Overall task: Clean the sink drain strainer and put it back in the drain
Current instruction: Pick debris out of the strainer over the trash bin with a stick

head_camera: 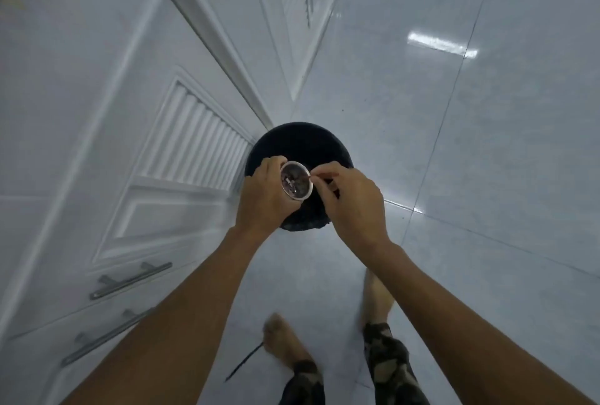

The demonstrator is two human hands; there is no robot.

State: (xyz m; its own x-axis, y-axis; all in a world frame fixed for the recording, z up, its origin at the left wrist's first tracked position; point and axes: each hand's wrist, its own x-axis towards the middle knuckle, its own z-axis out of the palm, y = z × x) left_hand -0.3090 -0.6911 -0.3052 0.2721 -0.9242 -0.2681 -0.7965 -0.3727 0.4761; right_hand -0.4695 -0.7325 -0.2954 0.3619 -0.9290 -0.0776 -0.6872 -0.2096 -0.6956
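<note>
The round metal drain strainer (296, 180) is held up over a black bin (300, 145) that stands on the floor. Dark scraps lie inside the strainer's basket. My left hand (264, 197) grips the strainer from its left side, fingers wrapped round the body. My right hand (349, 202) is at the strainer's right rim, thumb and forefinger pinched together at the edge. Whether the pinched fingers hold a scrap cannot be made out. The sink and its drain are out of view.
White cabinet doors (156, 145) with louvred panels and metal bar handles (130, 279) run along the left. Glossy white floor tiles (470, 145) spread to the right. My bare feet (282, 339) stand below, with a thin dark stick (243, 362) on the floor beside them.
</note>
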